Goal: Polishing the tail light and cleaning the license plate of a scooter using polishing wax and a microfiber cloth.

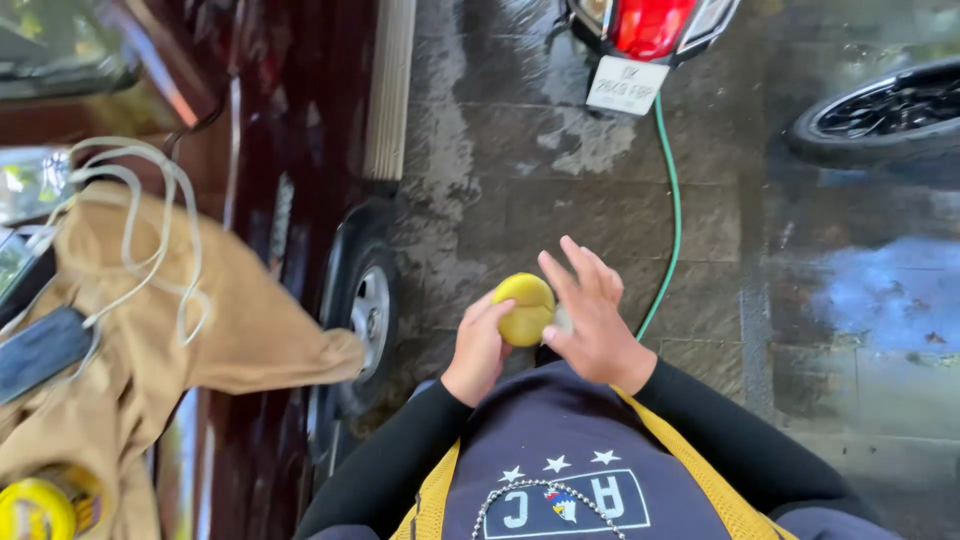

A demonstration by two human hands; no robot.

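A round yellow sponge pad [524, 308] is held in front of my chest, above the wet paved ground. My left hand [478, 348] grips it from the left and below. My right hand [590, 318] lies against its right side with the fingers spread and pointing up. Both arms wear black sleeves.
A dark red car [270, 200] runs along the left, its wheel [368, 318] close to my left arm. On the car lie a tan cloth [150, 340], white cords and a yellow tin [40, 508]. A green hose [672, 210] crosses wet pavement toward a scooter's rear [650, 30]. A black tyre [880, 110] is upper right.
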